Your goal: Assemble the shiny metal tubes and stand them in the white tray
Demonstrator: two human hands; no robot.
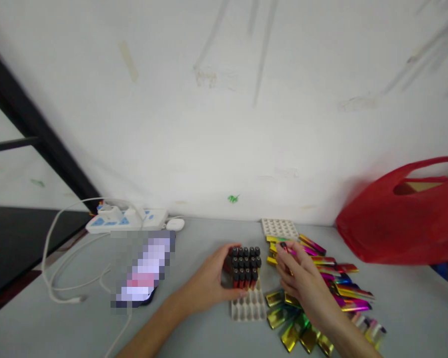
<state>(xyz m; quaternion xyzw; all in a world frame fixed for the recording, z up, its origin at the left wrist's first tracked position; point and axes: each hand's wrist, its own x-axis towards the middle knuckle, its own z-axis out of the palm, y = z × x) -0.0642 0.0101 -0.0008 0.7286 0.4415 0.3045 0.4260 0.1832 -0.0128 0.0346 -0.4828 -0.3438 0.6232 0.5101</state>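
Rows of slim red tubes with black tops (246, 262) stand upright in a pale tray with round cells (248, 311). The tray's near rows hold no tubes. My left hand (212, 281) curves around the left side of this group, thumb at the front and fingers behind, gripping it. Just to the right, above the table, my right hand (302, 278) pinches one small red tube with a black top (284, 246). Under and around that hand lie shiny metallic sleeves (293, 333) in gold, green and magenta; the hand hides some of them.
A second pale cell tray (280, 227) lies by the wall. At right stands a red bag (399, 219). On the left are a phone (145, 268) with a blurred screen, a white power strip (127, 220) and a loose white cable (47, 248).
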